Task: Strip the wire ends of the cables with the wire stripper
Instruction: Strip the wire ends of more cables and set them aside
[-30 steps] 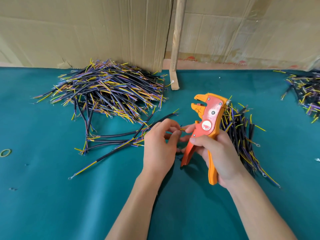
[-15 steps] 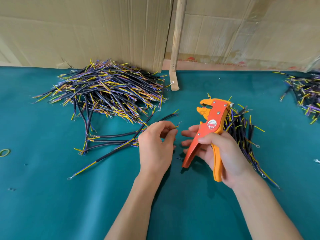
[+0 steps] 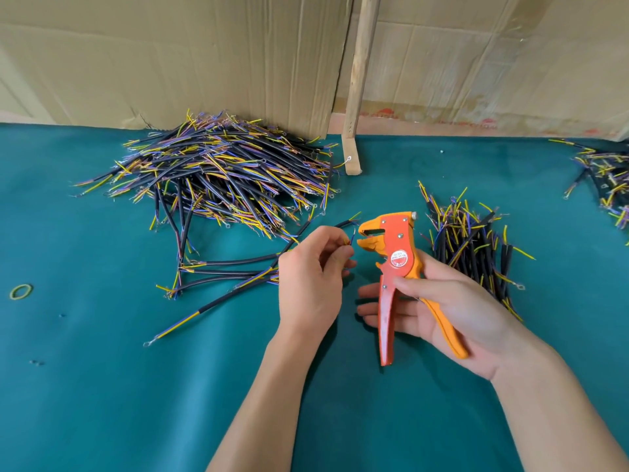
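Note:
My right hand (image 3: 452, 311) holds the orange wire stripper (image 3: 396, 264) by its handles, thumb over the top, jaws open and pointing left. My left hand (image 3: 313, 284) pinches the thin coloured wire ends of a black cable (image 3: 245, 260) just left of the jaws, a small gap between wire tips and jaws. The cable's black sheath runs left from my fingers across the green table (image 3: 102, 386).
A big heap of black cables (image 3: 218, 175) lies at the back left, a smaller pile (image 3: 473, 247) behind my right hand, another pile (image 3: 609, 178) at the right edge. A few loose cables (image 3: 190, 315) lie left of my left hand. A rubber band (image 3: 21, 291) sits far left. Cardboard and a wooden post (image 3: 357, 97) stand behind.
My right hand has turned the stripper upright, lowered it and brought its jaws toward the wire ends. My left hand has shifted slightly left and up with the cable.

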Demonstrator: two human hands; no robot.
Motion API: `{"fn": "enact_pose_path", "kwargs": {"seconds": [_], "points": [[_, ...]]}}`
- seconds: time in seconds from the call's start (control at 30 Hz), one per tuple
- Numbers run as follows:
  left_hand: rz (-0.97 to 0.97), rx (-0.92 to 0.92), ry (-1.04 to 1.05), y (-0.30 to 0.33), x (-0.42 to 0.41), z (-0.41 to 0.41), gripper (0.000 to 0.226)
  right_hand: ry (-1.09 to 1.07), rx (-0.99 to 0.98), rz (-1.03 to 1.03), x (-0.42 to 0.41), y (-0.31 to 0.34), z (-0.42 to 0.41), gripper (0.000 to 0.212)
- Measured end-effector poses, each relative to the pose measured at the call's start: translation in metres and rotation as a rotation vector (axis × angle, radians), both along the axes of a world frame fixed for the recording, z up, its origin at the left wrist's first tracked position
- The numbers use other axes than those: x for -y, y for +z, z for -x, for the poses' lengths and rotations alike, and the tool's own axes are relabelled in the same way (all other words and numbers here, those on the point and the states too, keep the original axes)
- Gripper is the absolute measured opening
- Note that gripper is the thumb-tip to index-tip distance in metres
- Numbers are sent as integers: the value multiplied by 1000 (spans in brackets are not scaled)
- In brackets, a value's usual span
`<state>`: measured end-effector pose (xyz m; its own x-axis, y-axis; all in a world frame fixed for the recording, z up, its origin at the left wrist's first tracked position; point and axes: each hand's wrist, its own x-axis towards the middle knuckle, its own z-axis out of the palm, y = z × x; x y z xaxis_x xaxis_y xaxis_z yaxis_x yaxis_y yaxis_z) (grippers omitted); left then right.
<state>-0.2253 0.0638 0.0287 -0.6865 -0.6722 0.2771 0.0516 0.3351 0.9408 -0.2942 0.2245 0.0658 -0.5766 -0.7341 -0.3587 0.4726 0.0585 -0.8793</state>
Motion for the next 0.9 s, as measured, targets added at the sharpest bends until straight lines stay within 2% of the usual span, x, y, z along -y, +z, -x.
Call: {"fn": "enact_pose_path", "kwargs": {"seconds": [0.07, 0.17, 0.33, 0.5, 0.67, 0.9], "points": [[40, -5, -13, 0, 0, -1, 15, 25, 26, -8, -3, 2, -2, 33], [211, 6, 17, 0, 0, -2, 12, 38, 63, 21, -11, 1, -6, 40], [386, -10, 54, 2, -2, -5, 6, 17, 100, 146, -10, -7, -11, 31], [368, -49, 83, 1, -2, -5, 12, 46, 99, 172, -8, -8, -10, 36], [320, -53, 121, -2, -3, -2, 12, 45, 91, 175, -8, -9, -9, 27], [277, -35, 104, -1, -4, -5, 15, 54, 72, 130, -14, -6, -3, 27]]}}
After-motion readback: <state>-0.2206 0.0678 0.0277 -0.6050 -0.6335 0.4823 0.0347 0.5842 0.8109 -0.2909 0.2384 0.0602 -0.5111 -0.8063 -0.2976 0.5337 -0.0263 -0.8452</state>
